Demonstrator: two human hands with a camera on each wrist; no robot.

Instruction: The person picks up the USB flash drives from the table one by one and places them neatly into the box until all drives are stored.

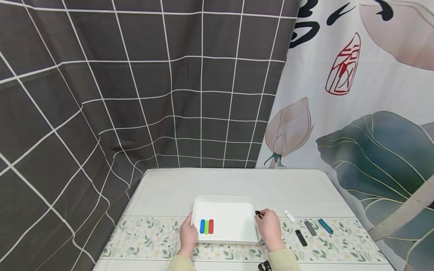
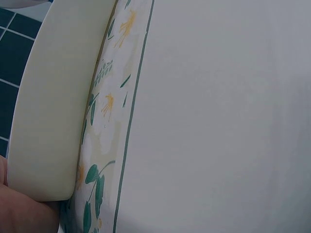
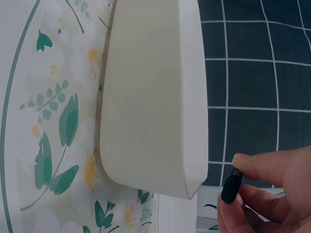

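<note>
A white tray (image 1: 234,238) lies on the table, with a blue piece (image 1: 202,226), a green piece (image 1: 206,227) and a red piece (image 1: 211,226) side by side at its left. The left hand (image 1: 188,234) grips the tray's left side; in the left wrist view its fingers (image 2: 26,211) touch the tray's corner (image 2: 48,160). At the tray's right edge, the right hand (image 1: 269,227) pinches a small black object (image 1: 258,213). The right wrist view shows this dark object (image 3: 231,188) between thumb and fingers of the right hand (image 3: 272,189), beside the tray wall (image 3: 146,107).
Right of the right hand lie a white stick (image 1: 289,216), a black one (image 1: 301,238), a grey one (image 1: 310,228) and a teal one (image 1: 325,226). A floral runner (image 1: 145,237) crosses the table. Dark gridded cloth (image 1: 183,75) and a printed curtain (image 1: 373,113) hang behind.
</note>
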